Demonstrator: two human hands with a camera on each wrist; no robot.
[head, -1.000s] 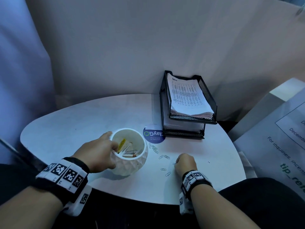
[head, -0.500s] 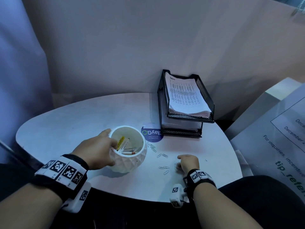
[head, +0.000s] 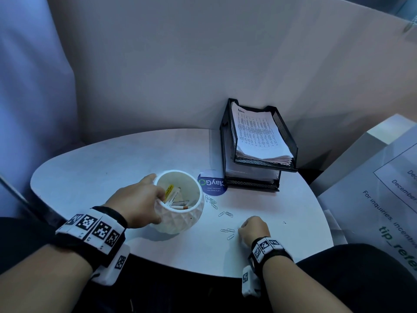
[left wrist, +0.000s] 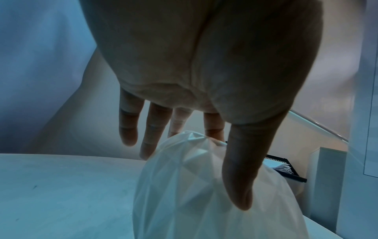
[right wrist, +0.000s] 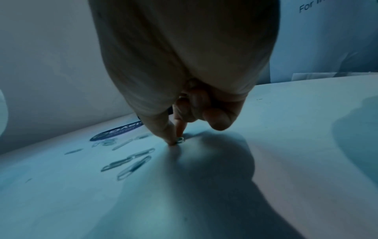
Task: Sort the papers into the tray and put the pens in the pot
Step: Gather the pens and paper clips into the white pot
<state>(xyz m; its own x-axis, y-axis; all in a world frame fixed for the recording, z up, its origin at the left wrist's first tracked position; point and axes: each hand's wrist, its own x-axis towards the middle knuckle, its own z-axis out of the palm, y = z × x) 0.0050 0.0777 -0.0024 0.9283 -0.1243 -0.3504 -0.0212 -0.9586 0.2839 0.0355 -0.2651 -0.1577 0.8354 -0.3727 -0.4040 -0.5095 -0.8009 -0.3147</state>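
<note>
from the head, the left hand (head: 137, 203) holds the white pot (head: 180, 203) by its rim, pens (head: 174, 196) inside, papers (head: 259, 134) in the tray (head: 228, 141). left wrist: the pot looks hard and heavy, so grip its side. right wrist: fingertips (right wrist: 170, 137) pinch a tiny, slippery paper clip (right wrist: 180, 140).

Pens (head: 174, 198) lie in the upright white faceted pot (head: 180, 219); printed papers (head: 259, 134) fill the black mesh tray (head: 228, 152).

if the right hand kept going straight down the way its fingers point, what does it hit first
Almost at once the paper clip under its fingertips, then the table. The right hand points down, thumb and forefinger pinching at that clip; whether it is lifted is unclear.
</note>
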